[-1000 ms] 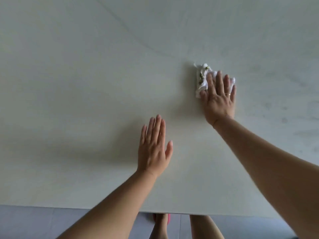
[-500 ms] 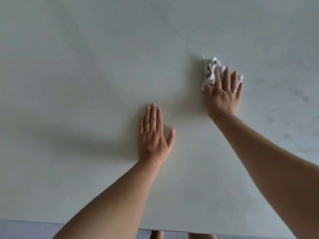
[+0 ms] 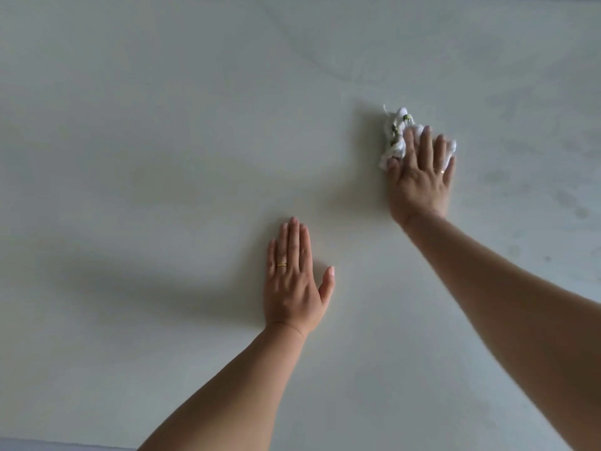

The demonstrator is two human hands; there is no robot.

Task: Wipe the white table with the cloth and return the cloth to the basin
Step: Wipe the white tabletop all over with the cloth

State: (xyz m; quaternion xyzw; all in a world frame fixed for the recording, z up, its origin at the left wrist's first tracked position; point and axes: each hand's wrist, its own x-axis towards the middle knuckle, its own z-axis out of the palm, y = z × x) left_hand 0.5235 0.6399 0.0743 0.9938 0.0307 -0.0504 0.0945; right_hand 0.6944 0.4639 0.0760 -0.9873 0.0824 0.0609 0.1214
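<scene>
The white table fills almost the whole head view. A bunched white cloth with small green and yellow print lies on it at the upper right. My right hand presses flat on the cloth with straight fingers, covering its near part. My left hand rests flat on the bare tabletop near the middle, fingers together and straight, a gold ring on one finger. The basin is out of view.
Faint grey smudges mark the tabletop to the right of the cloth. The table's near edge shows at the bottom left, with grey floor beyond it.
My right hand has pushed the cloth farther away and slightly right. My left hand has come down flat onto the tabletop. The view has shifted forward, hiding most of the near edge.
</scene>
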